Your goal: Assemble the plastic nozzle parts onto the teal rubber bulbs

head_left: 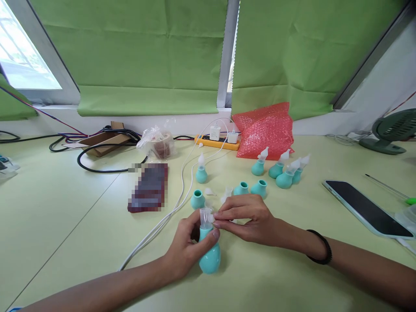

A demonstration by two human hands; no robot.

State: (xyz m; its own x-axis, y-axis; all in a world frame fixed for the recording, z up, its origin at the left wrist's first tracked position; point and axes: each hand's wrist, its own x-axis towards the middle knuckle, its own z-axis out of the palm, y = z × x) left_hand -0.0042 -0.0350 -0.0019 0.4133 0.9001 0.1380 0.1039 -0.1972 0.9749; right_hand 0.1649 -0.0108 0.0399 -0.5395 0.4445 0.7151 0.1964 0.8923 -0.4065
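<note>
My left hand (190, 245) is closed round a teal squeeze bulb (209, 259) of a nasal aspirator, with a clear plastic neck (205, 218) standing up from its top. Against the side of that neck, my right hand (248, 216) pinches a small whitish translucent piece (211, 218) between thumb and fingers. Just beyond the hands stand open-topped teal bulbs: one on the left (197, 199) and two on the right, the nearer of them (241, 188) partly behind my right hand. Loose clear nozzle parts (226, 193) lie between them, partly hidden by my fingers.
Several capped aspirators (285, 178) stand at the right, and one (201, 174) in the middle. White cables (169, 214) run to an orange power strip (217, 142). Around lie a red bubble-wrap bag (264, 132), a phone (367, 208), a dark red packet (148, 187) and bagged tape (161, 145).
</note>
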